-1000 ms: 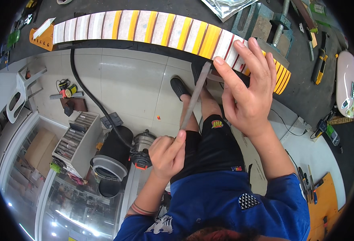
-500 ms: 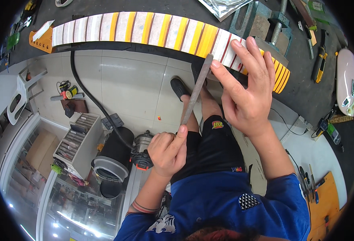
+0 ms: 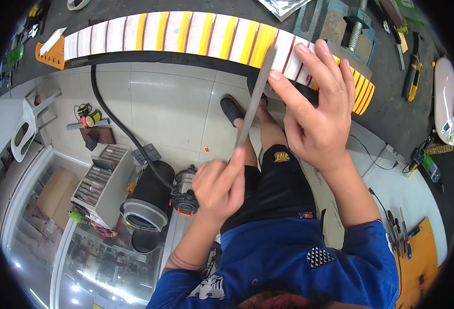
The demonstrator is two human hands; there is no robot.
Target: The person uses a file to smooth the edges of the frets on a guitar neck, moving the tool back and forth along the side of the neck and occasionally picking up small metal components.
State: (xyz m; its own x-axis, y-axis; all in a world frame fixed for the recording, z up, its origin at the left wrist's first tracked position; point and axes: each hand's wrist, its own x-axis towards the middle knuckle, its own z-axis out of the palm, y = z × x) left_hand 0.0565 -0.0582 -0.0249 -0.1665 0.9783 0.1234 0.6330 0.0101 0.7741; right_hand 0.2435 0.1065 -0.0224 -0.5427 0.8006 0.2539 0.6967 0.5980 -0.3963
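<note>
The left hand (image 3: 219, 185) is closed around the near end of a flat grey file (image 3: 256, 100), fingers curled under and thumb laid along the metal toward the tip. The right hand (image 3: 320, 113) is spread, its fingers fanned apart over a guitar neck (image 3: 227, 38); the leftmost fingertip is at the neck's near edge, just beside the file, and whether it touches the metal cannot be told. How firmly the other fingertips press, if they do, does not show either. The neck lies along the near edge of the dark surface (image 3: 387, 97), its long axis running left to right and looking bowed through the wide lens. Its orange headstock (image 3: 51, 55) points to the left, and the end striped in yellow points right and slightly toward the person. White and yellow strips cover its face between dark crosswise lines, some of them reddish near the right hand. The file slants away from the person, leaning a little to the right, roughly across the neck's long axis; its tip overlaps the neck where a broad yellow patch meets a white strip. The left forearm rises from the lower edge, angled inward, with the wrist below the neck and well apart from it. The right forearm comes up from the lower right and leans left, back of the hand uppermost. A blue-green vise (image 3: 335, 30) stands beyond the neck, and a yellow-and-black cutter (image 3: 413, 77) lies toward the right side of the surface.
</note>
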